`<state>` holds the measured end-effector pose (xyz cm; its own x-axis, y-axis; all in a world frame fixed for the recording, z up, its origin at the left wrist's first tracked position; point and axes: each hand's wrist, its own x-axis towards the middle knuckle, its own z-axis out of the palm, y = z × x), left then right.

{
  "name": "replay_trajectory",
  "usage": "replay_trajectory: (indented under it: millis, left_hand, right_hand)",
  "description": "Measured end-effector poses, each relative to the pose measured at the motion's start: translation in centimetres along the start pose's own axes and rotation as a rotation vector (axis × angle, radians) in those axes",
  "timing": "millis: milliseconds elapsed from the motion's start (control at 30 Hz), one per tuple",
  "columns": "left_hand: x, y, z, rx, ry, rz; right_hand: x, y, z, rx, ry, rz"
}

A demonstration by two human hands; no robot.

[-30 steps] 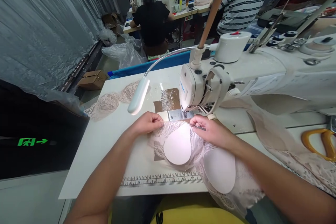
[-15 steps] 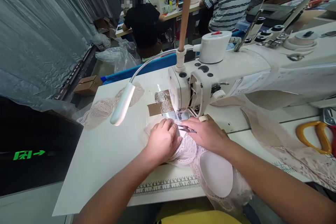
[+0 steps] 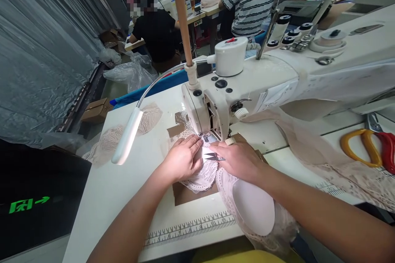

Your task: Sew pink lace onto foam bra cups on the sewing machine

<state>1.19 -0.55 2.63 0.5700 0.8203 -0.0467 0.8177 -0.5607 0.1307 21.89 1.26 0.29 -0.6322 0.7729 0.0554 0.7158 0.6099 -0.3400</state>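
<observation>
Under the head of a white sewing machine [image 3: 197, 109] lies a pale pink lace bra [image 3: 202, 177]. One lace cup is by the presser foot, and a smooth white cup [image 3: 254, 205] hangs at the table's front edge. My left hand [image 3: 182, 159] rests flat on the lace left of the needle area, fingers stretched out. In my right hand [image 3: 240, 159] are small thread snips [image 3: 215, 157], blades pointing left with their tips apart. That hand also lies on the fabric, right of the needle area. Its curled fingers hide the snips' handle.
A lit lamp [image 3: 127, 137] on a bendable neck hangs over the table's left side, near lace pieces [image 3: 149, 118]. Scissors with orange and red handles [image 3: 361, 144] lie at right beside beige lace fabric [image 3: 305, 148]. A printed ruler [image 3: 191, 228] runs along the front. Two people sit behind.
The view has shifted a little. The lace has advanced under the machine head with my left hand, uncovering brown tape in front. The snips' blades now stand wider apart.
</observation>
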Motion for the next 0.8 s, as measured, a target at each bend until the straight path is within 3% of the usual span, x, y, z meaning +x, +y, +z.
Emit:
replay_trajectory:
  millis: [333, 800]
  left_hand:
    - [0.6, -0.7, -0.8, 0.048, -0.077, 0.043]
    - [-0.2, 0.1, 0.8, -0.003, 0.123, 0.115]
  right_hand:
    - [-0.1, 0.0, -0.1, 0.030, 0.011, -0.003]
    - [0.0, -0.3, -0.3, 0.010, -0.018, -0.011]
